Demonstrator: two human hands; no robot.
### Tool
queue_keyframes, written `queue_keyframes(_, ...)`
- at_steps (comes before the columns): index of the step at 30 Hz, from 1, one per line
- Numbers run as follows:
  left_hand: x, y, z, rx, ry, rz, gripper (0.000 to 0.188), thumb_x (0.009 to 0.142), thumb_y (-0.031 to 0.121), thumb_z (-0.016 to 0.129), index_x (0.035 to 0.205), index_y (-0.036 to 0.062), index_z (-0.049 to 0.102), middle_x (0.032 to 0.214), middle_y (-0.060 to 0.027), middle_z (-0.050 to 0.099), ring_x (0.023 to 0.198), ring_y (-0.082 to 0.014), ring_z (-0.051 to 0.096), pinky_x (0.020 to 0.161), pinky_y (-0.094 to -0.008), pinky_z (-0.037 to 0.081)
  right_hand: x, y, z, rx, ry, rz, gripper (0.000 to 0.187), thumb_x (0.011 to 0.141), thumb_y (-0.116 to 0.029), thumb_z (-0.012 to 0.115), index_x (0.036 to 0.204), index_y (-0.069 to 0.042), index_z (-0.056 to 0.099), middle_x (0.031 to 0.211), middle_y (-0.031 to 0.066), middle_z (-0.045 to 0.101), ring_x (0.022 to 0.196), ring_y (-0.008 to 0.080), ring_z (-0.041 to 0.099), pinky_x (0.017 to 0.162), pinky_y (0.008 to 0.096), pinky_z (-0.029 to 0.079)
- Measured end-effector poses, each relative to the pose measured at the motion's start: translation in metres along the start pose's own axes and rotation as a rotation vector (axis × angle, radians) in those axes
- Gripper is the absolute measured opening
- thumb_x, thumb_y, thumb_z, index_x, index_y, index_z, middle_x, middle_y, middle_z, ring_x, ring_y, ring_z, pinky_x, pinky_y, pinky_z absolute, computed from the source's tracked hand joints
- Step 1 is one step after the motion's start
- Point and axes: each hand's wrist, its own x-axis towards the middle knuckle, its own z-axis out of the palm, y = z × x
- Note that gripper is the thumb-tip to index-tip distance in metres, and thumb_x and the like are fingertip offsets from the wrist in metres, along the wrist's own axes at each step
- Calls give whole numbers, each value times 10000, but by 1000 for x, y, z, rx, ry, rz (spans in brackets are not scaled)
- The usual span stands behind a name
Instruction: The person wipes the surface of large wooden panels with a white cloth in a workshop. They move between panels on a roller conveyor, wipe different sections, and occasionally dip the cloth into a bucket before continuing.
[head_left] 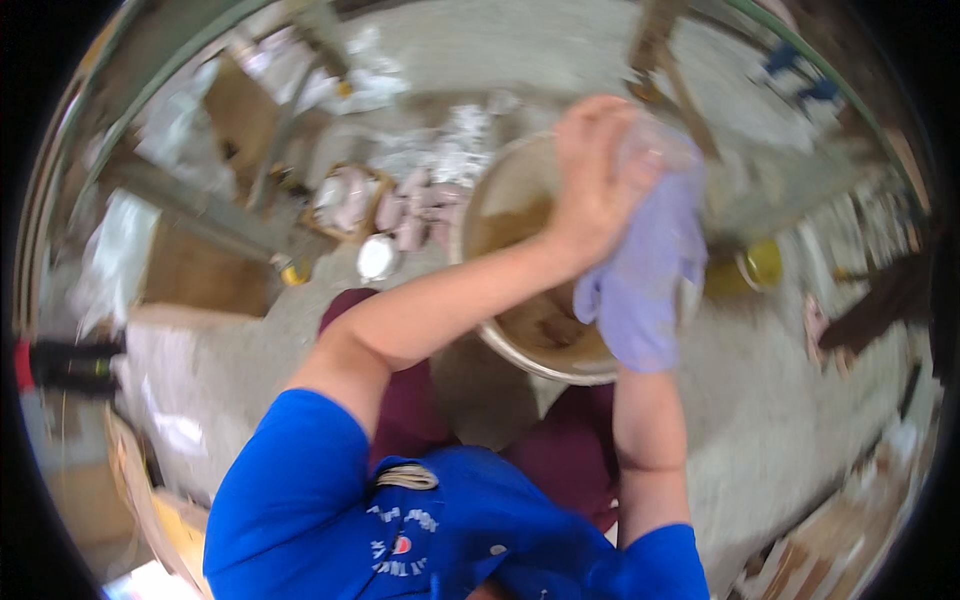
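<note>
My left hand (598,195) is bare and reaches across to the right, its fingers curled against a pale, translucent, rounded thing (665,145). Blur hides what that thing is. My right hand (645,270) wears a purple glove and is raised beside the left one, right under the pale thing; its fingertips are smeared and partly hidden. Below both hands stands a wide, light-coloured tub (460,240) with brown, muddy-looking contents. My forearms cover part of its rim, and it sits on the floor just beyond my knees.
Left of the tub lie several pinkish pieces (410,210), a filled box (348,200) and a white round lid or dish (378,257). A cardboard box (205,265) stands farther left. A yellow container (760,263) is at the right, near table legs (655,45). Another person's foot (818,330) shows at the right.
</note>
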Motion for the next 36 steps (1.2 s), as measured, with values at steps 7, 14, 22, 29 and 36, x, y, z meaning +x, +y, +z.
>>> queue_keyframes(7,-3,24,4,-555,-139,-351,431,922,337,526,1184,6,440,982,-114,561,929,-175,567,783,-280,453,26,-2,-32,-157,-157,-164,307,921,-358,469,900,-61,546,777,50,540,710,142,520,647,280,453)
queue_keyframes(14,80,-49,-57,-862,234,-787,454,924,436,467,1127,31,439,913,-139,617,746,-238,646,554,-381,533,11,-74,-10,-376,-337,-429,210,622,-140,684,680,-79,492,693,36,499,614,168,468,567,295,391)
queue_keyframes(22,32,-196,-303,74,287,-1093,678,773,189,610,1351,78,273,1053,-131,557,950,-235,559,738,-402,495,10,-80,-13,-987,-697,-507,320,453,-149,746,626,-115,479,666,57,467,653,251,497,606,322,403)
queue_keyframes(29,-54,-287,-381,865,-29,-952,711,719,262,656,1329,68,345,1256,-250,487,1162,-371,482,969,-395,393,19,-89,-31,-669,-782,-121,208,654,-147,709,769,-131,536,819,41,596,777,226,565,743,287,449)
queue_keyframes(36,-25,-210,-247,461,-250,-465,367,835,198,578,1174,65,544,1162,-120,574,1020,-248,565,858,-365,456,53,-92,-5,-781,-1144,-175,179,701,-155,676,864,-134,603,898,7,639,859,171,601,765,302,477)
